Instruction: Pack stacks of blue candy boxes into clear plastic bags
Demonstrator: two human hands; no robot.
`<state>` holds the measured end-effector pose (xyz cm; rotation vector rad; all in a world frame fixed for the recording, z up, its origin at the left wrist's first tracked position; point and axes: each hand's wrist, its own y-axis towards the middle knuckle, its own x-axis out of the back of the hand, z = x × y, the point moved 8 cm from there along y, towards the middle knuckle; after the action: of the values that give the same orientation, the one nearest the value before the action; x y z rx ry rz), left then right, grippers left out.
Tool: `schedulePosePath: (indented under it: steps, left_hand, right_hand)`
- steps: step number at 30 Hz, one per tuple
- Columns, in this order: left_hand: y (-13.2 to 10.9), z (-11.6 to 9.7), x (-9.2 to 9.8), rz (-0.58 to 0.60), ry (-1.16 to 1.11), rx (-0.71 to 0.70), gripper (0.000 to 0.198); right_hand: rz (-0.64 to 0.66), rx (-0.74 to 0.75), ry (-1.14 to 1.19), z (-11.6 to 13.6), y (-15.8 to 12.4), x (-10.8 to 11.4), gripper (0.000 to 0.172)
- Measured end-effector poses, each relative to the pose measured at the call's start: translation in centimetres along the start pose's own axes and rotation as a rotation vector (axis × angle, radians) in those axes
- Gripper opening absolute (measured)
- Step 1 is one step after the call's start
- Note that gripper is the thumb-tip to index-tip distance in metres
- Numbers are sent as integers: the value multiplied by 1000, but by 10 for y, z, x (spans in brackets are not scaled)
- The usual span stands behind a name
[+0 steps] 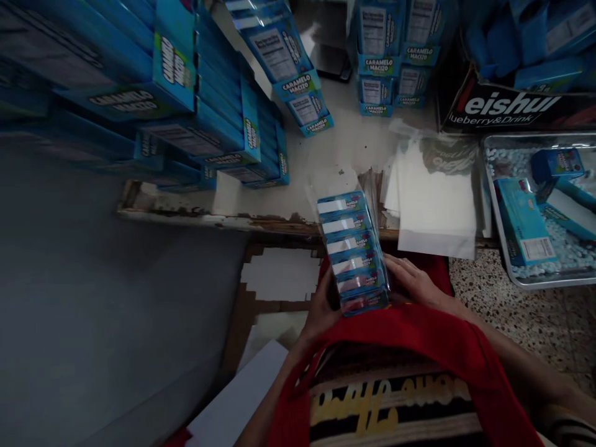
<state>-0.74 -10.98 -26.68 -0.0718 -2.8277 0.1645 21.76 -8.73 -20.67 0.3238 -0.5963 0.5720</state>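
A row of several small blue candy boxes (354,251), wrapped in a clear plastic bag, is held between both hands in front of my red apron. My left hand (321,307) grips the left side of the pack near its lower end, fingers closed on it. My right hand (412,279) presses against the right side, fingers curled round the pack. The open end of the clear bag (333,183) sticks out above the boxes over the worn table edge (186,214).
Tall stacks of blue "Caramelo Macizo" boxes (218,130) stand on the table at left and back. A pile of clear bags (433,198) lies at right, beside a metal tray (535,279) with white candies and blue boxes. A black carton (512,108) stands behind it.
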Motion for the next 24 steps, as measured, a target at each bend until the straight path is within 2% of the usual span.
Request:
schedulePosePath:
  steps: [3,5,6,7,9,10,11,12,14,16,21,24]
  left_hand:
    - [14,-19,3,-36,-21,107,56]
    - [31,-38,9,-90,90,79,35]
    - [41,-48,14,-144,172,29,33]
    - [51,-57,21,-217,252,-30,38]
    - [66,-67,29,-321,339,-107,68]
    - [73,-66,29,-317,323,-110,81]
    - [78,-64,26,-276,273,-93,86]
    - [83,-61,21,-217,208,-65,81]
    - [85,-59,12,-150,100,-15,57]
    - [82,-61,11,-204,74,7,43]
    - [66,-58,8,-373,119,37,53]
    - [60,-51,6,-439,128,43,54]
  right_hand:
    - [-95,34,-27,4,23,3,84]
    - [-180,-13,-39,0,39,14,80]
    - [-220,-54,-44,-4,46,19,82]
    - [-251,-96,-46,-9,52,24,87]
    - [-274,-152,-34,-19,61,28,103]
    - [-263,-166,-18,-22,65,25,107]
    - [-248,-173,1,-24,69,22,104]
    - [-241,-178,17,-25,71,18,97]
    - [-281,-198,25,-27,73,13,77]
    - [-358,-239,1,-28,71,13,59]
    - [-507,-333,-117,-30,61,22,18]
    - [-534,-391,-162,-37,57,25,17]
